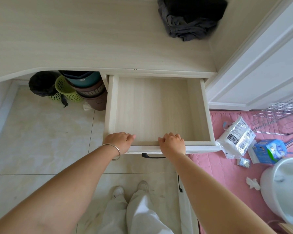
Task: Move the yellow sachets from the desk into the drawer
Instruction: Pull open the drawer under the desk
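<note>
Desk (91,39): pale, no sachets that we see.
Drawer (207,108): pulled out.
Left hand (119,141), right hand (172,143): we curl both over its front edge.

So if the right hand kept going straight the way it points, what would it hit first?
The right hand grips the drawer front, pointing toward the desk. Ahead the drawer looks bare, so likely its back, hidden under the desk edge.

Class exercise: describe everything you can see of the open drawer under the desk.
The drawer is pale wood-grain with white sides and front, pulled well out from under the desk. No yellow sachets show inside it. A dark handle sits on its front. The left hand and right hand rest curled over its front edge.
</note>
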